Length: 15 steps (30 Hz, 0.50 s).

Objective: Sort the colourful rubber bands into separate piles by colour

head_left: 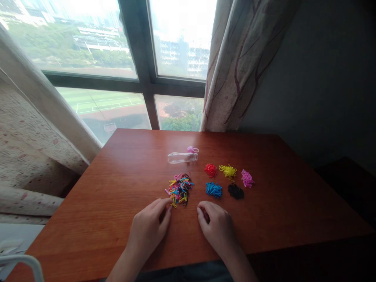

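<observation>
A mixed pile of small rubber bands (179, 188) in several colours lies on the wooden table. My left hand (149, 221) rests at its near left edge, index finger reaching to the bands and thumb slightly apart below it. To the right of the pile, my right hand (217, 225) rests on the table with curled fingers, thumb against the index; anything inside is hidden. Beyond it lie sorted heaps of bands: red (210, 170), yellow (228, 171), pink (247, 178), blue (214, 190) and black (235, 191).
A clear plastic bottle (182, 158) lies on its side behind the mixed pile, with a pink looped cap (192, 149) beside its neck. The brown table (117, 188) reaches to a window with curtains (229, 70). A white curved rail (26, 260) stands at the lower left.
</observation>
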Each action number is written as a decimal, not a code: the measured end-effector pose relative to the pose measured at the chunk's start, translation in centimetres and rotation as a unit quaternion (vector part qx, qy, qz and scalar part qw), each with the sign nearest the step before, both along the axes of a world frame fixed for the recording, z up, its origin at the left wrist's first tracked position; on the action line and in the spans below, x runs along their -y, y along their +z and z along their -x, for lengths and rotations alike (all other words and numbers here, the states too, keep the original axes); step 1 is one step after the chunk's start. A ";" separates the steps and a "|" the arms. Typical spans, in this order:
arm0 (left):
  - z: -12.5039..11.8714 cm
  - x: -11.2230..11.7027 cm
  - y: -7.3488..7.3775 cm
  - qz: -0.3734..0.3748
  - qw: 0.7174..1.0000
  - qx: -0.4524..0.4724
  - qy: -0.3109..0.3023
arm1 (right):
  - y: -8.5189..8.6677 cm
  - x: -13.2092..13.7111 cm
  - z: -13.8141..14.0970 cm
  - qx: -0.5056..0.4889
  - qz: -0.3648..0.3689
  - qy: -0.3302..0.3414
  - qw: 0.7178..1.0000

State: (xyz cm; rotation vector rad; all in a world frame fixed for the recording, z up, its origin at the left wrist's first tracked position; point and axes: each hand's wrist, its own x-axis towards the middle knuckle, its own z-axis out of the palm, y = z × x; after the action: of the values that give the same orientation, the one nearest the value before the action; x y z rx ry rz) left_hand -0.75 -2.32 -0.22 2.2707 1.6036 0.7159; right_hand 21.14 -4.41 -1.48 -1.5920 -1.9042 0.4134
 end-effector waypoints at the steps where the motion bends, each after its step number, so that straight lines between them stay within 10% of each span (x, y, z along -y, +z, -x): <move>1: -0.1 0.0 0.0 0.001 1.000 -0.010 -0.001 | 0.0 0.0 0.0 0.000 0.001 0.000 1.000; 15: -0.2 0.0 0.1 0.011 0.999 -0.033 -0.009 | 0.0 0.0 0.0 0.000 0.006 0.004 1.000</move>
State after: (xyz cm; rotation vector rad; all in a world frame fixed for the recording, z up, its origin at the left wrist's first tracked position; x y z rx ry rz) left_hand -0.60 -2.36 -0.11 2.3123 1.6098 0.6218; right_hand 21.12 -4.42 -1.46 -1.5933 -1.9108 0.4296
